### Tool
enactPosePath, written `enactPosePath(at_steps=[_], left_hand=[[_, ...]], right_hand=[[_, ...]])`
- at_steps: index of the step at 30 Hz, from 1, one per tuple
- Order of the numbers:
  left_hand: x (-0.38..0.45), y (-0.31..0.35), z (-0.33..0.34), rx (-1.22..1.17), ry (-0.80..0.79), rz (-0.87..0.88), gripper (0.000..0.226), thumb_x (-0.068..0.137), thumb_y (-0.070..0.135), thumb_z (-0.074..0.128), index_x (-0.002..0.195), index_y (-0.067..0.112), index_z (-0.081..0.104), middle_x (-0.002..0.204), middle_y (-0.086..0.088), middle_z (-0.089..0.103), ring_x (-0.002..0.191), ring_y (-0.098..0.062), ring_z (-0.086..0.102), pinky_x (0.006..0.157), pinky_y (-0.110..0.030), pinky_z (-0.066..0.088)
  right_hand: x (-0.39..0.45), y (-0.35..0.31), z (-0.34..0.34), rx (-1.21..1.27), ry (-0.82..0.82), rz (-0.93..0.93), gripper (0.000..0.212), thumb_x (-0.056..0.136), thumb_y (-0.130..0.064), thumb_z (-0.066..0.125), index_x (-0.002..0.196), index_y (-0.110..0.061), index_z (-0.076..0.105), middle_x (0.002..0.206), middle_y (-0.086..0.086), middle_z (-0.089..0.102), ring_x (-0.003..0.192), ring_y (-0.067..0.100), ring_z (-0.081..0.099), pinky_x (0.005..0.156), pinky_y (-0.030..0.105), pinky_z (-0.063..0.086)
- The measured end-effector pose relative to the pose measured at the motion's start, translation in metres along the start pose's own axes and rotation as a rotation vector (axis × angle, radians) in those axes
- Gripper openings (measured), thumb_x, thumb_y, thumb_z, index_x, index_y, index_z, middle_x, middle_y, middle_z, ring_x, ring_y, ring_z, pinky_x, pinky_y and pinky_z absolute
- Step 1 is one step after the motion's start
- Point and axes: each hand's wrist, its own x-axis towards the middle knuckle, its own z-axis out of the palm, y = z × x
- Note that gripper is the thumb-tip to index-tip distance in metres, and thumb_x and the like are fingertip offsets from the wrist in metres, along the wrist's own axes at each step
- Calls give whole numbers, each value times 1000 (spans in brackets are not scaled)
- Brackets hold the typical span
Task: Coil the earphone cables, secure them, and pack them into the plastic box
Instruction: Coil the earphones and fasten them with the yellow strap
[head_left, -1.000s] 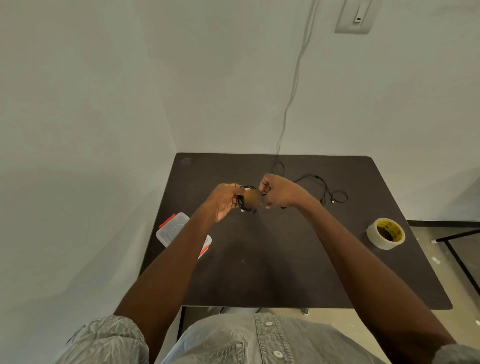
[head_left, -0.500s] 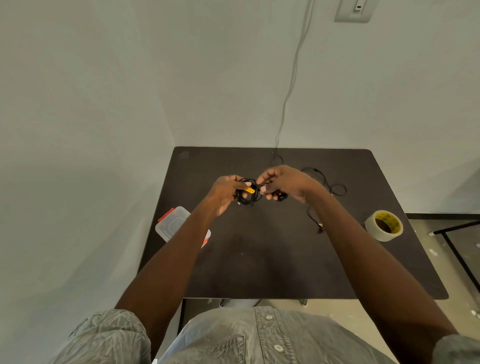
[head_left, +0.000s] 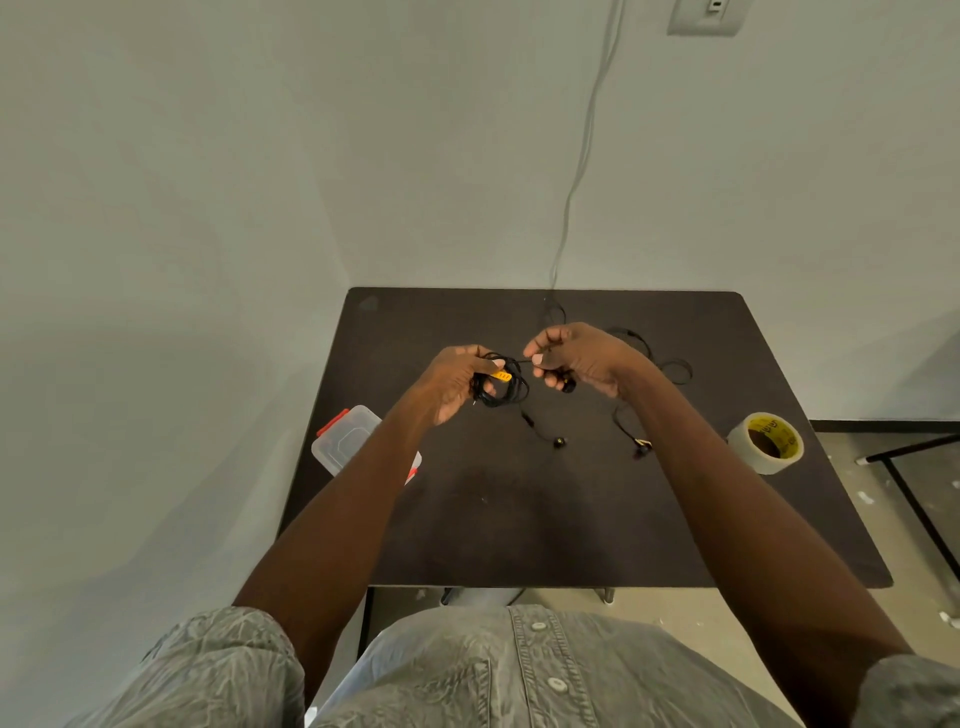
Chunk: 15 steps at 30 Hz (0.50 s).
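Note:
My left hand grips a black coiled earphone cable with a small yellow tag on it, held above the dark table. My right hand pinches a strand of the same cable just right of the coil, with an earbud tucked under its fingers. A loose end with another earbud dangles below the coil. A second black earphone cable lies uncoiled on the table behind my right wrist. The clear plastic box with red clips sits at the table's left edge, partly hidden by my left forearm.
A roll of clear tape with a yellow core lies near the table's right edge. A grey wire runs down the wall to the table's back. Walls close in the table on the left and behind. A black frame stands on the floor at right.
My hands have drawn a little apart, stretching a strand between them. The yellow tag on the coil has come into view and an earbud end now hangs below it.

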Motion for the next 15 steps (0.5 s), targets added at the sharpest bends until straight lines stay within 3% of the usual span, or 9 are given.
enactPosePath(at_steps=[3,8,12,15], left_hand=[[0,3,-2,-15,-16,15,7,84,-2,63,88,4,64,84,-11,66,65,-14,58,61,-25,51],[-1,20,-6,129,-107,24,8,85,-3,61,93,-2,63,78,-14,62,56,-15,47,53,-25,45],[-2,34,-10,291,-210,7,8,88,-3,59,94,-2,65,75,-14,60,56,-13,45,51,-21,40],[-4,46,-12,347,-285,7,10,90,-4,55,92,-1,64,74,-14,58,55,-12,45,50,-20,39]], right_hand=[[1,3,2,-69,19,15,16,92,-1,60,108,0,63,79,11,66,61,15,58,56,24,48],[11,10,6,-229,49,16,22,88,-2,63,107,-13,65,93,11,63,64,13,55,62,27,44],[13,11,6,-221,-52,-48,41,82,3,67,118,-17,64,117,1,61,82,18,51,63,25,43],[12,11,8,-122,-168,-61,42,86,1,65,125,-16,63,126,-5,64,77,8,51,58,22,39]])
